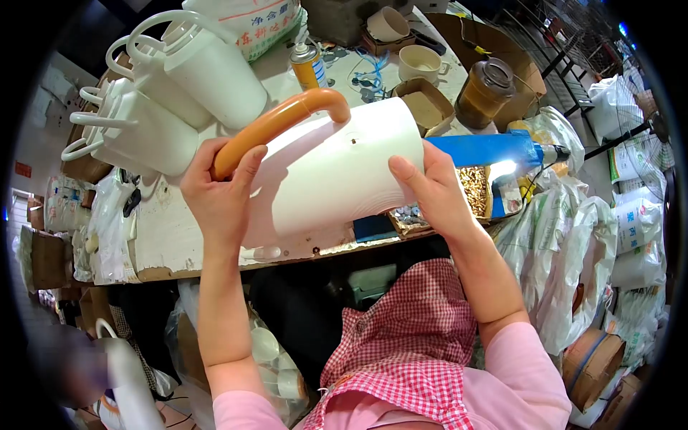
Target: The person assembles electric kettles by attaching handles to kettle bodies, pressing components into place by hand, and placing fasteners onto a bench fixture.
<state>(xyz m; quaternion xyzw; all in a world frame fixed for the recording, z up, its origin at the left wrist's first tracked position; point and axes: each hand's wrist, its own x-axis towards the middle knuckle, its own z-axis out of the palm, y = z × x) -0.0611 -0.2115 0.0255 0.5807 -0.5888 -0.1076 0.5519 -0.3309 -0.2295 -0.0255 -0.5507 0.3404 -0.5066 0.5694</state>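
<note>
A white cylindrical jug body (322,175) lies on its side between my hands, above the table's front edge. An orange-brown curved handle (276,129) runs along its upper side, and a small hole shows in the white wall near the handle's right end. My left hand (222,179) is wrapped round the handle's left end and the jug's end there. At the other end, my right hand (430,186) grips the jug's rim, thumb on the outer wall. Just behind my right hand stands a blue tool (487,149) with a bright lamp, over a box of small brass-coloured pieces (474,190).
Several white jugs (215,79) stand at the back left of the table (168,236). Behind lie a spray can (308,66), a cream cup (421,63) and a brown lidded jar (486,93). Plastic bags (559,244) hang at the right. Another person (72,365) is at lower left.
</note>
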